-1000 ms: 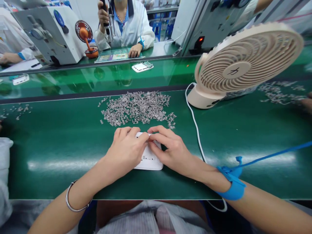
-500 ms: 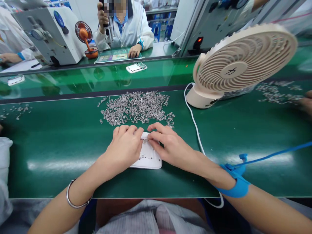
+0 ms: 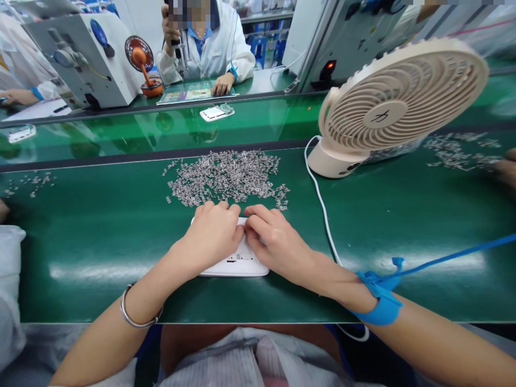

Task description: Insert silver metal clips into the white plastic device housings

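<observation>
White casing (image 3: 242,263) under both hands (image 3: 242,236), pressed together – metal clips (image 3: 226,177) beyond, fan (image 3: 387,113) right

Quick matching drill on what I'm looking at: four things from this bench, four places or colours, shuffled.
Things:
1 white casing
2 pile of small metal parts
3 desk fan
4 wrist strap

Places or colours:
A blue, on the right wrist
B under both hands
C just beyond the fingertips
D far right, cream, white cord

Pairs: 1-B, 2-C, 3-D, 4-A

Metal clips (image 3: 226,177) behind white device (image 3: 237,263)
</observation>
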A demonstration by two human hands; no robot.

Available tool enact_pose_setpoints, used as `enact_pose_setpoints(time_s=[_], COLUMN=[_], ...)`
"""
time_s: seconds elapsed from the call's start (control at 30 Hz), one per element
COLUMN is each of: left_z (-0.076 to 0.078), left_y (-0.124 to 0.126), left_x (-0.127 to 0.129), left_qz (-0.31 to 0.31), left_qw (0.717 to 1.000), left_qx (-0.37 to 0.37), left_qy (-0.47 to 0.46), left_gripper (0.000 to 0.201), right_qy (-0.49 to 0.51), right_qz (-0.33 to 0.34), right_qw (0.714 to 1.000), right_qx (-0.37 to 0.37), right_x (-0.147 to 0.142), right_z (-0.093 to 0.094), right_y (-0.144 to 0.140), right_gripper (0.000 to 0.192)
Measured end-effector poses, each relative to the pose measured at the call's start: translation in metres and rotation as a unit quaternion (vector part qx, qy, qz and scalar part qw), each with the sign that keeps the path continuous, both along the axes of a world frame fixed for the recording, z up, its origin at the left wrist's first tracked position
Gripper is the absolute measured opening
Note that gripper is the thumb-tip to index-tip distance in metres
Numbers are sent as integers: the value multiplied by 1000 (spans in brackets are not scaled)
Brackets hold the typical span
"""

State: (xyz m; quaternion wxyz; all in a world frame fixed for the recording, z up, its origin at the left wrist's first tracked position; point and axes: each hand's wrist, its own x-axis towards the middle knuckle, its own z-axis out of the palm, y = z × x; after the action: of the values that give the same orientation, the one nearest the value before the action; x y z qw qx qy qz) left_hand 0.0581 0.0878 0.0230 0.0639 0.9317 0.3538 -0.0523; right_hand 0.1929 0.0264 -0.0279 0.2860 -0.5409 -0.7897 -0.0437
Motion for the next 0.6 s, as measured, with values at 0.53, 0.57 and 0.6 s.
enact_pose_setpoints(time_s=[0.53,0.57,0.6], left_z=[-4,-3,-3], left_y=[5,4,4], left_x=[-4,-3,-2], left_qz=[-14,-13,-11], left_qw=[999,999,999], left_qx=[-25,-24,-23], left_qy=[-30,-26,-22], left_gripper=[28,28,28], right_qy=[19,14,9], right_qz=[55,56,57], right_qw=[997,997,997], right_qx=[-58,-56,-53], right_x=[19,18,17], right_z=[7,7,7], right_y=[-17,-17,-18], right_gripper=[31,31,31])
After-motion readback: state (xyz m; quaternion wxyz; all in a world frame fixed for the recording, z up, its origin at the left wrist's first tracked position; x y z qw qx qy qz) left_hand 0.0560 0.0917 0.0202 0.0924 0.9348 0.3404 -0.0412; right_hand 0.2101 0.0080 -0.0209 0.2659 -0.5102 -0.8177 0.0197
